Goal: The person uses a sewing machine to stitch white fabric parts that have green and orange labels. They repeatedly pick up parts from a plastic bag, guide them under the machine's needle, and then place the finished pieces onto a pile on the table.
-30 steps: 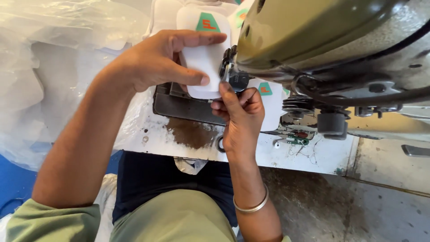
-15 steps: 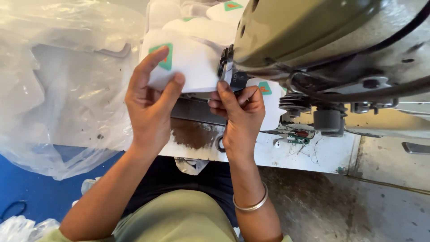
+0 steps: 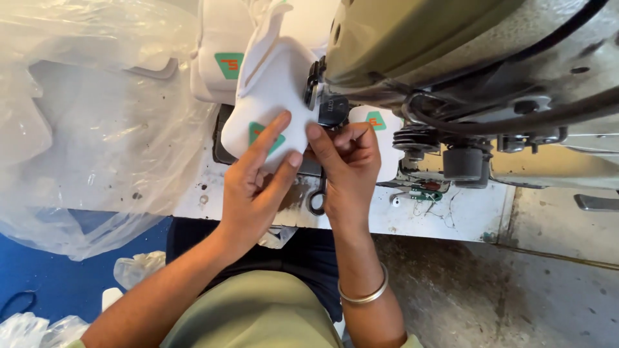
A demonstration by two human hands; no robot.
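My left hand (image 3: 255, 183) presses flat fingers on a white padded fabric piece (image 3: 271, 90) with a green and orange label, holding it at the needle area of an olive-green sewing machine (image 3: 438, 45). My right hand (image 3: 348, 167) pinches the same piece's edge just under the machine's black presser part (image 3: 332, 109). Dark scissor handles (image 3: 317, 200) show below my right fingers; whether that hand holds them I cannot tell. A metal bangle sits on my right wrist.
More white pieces with green labels (image 3: 219, 58) lie behind the machine's plate. A big clear plastic bag (image 3: 84, 129) fills the left side. The white table edge (image 3: 451, 219) runs to the right, with concrete floor below and blue floor at the left.
My left hand has drawn the white piece down and right, closer to the needle area, and the piece now stands curled upward. My right hand stays at the presser part.
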